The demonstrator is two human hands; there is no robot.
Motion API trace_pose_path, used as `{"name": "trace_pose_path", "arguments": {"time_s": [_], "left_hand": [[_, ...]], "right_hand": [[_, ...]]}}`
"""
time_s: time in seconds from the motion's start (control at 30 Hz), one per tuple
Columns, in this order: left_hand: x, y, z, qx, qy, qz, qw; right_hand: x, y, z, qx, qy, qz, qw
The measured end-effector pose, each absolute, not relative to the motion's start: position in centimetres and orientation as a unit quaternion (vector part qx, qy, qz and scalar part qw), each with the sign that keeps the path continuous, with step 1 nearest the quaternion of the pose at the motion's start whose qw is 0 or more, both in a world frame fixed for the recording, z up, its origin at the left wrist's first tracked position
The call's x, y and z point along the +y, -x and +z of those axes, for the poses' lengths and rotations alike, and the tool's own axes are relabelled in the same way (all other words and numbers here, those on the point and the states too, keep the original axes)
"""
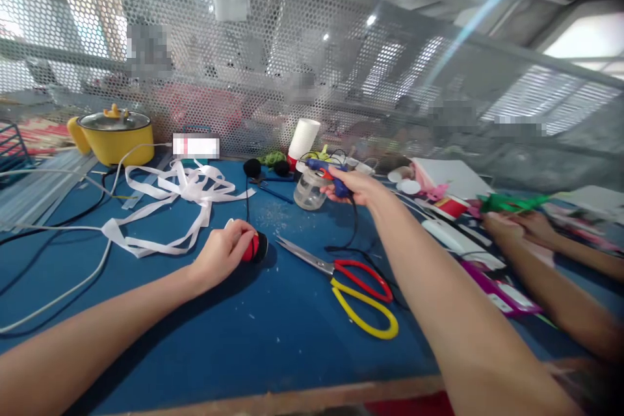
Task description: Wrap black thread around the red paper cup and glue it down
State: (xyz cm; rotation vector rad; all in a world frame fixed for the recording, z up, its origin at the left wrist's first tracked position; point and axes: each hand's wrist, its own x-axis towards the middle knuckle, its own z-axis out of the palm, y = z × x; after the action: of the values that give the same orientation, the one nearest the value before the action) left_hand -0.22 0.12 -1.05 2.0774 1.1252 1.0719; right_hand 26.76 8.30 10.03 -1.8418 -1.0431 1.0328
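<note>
At the far left of the frame, a yellow pot (125, 146) with a glass lid stands on the blue tabletop (234, 351); loops of white ribbon (197, 185) lie just right of it. Left of centre, the left hand (220, 255) has its thumb and fingers clamped on a small red-and-black piece (257, 247) near the tabletop, with a black strand (247, 205) running up towards a black ball (252, 168). Scissors (325, 267) lie at centre, tips towards that piece (one handle red, the other yellow). Above them, the right hand (355, 186), apart from the left, grips a blue glue gun (342, 189) at a clear jar (307, 197); whether its nozzle touches the jar I cannot tell. At the right edge, another person's hands (506, 227) hold something green (521, 203).
</note>
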Motion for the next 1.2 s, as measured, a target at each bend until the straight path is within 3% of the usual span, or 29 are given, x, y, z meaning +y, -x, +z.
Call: {"name": "trace_pose_path", "arguments": {"time_s": [0.23, 0.37, 0.47, 0.53, 0.63, 0.67, 0.77, 0.87, 1.07, 1.2], "left_hand": [[0.1, 0.2, -0.9, 0.422, -0.771, 0.399, 0.262], [0.1, 0.3, -0.8, 0.416, -0.773, 0.401, 0.261], [0.0, 0.3, -0.9, 0.407, -0.783, 0.395, 0.257], [-0.2, 0.3, -0.9, 0.379, -0.798, 0.400, 0.247], [-0.7, 0.4, -0.8, 0.305, -0.836, 0.406, 0.209], [-0.9, 0.4, -0.7, 0.280, -0.851, 0.401, 0.193], [-1.3, 0.4, -0.6, 0.219, -0.886, 0.376, 0.161], [-1.4, 0.3, -0.5, 0.213, -0.886, 0.374, 0.173], [-1.3, 0.0, -0.1, 0.370, -0.768, 0.408, 0.326], [-0.8, -0.3, -0.2, 0.413, -0.690, 0.419, 0.422]], "right_hand": [[7.3, -28.2, 10.5, -0.448, 0.775, 0.296, 0.333], [4.9, -27.6, 11.4, -0.475, 0.789, 0.106, 0.375], [2.1, -24.8, 10.6, -0.552, 0.710, -0.003, 0.438], [0.6, -22.1, 9.0, -0.647, 0.619, 0.089, 0.436], [-0.6, -18.2, 6.1, -0.698, 0.534, 0.337, 0.339], [-0.7, -17.3, 5.3, -0.699, 0.524, 0.361, 0.328], [-0.9, -15.9, 3.7, -0.685, 0.504, 0.413, 0.326], [-0.9, -16.0, 3.3, -0.629, 0.491, 0.464, 0.385], [-1.1, -17.1, 3.5, -0.533, 0.473, 0.507, 0.486], [-1.4, -17.5, 3.7, -0.540, 0.447, 0.528, 0.479]]}}
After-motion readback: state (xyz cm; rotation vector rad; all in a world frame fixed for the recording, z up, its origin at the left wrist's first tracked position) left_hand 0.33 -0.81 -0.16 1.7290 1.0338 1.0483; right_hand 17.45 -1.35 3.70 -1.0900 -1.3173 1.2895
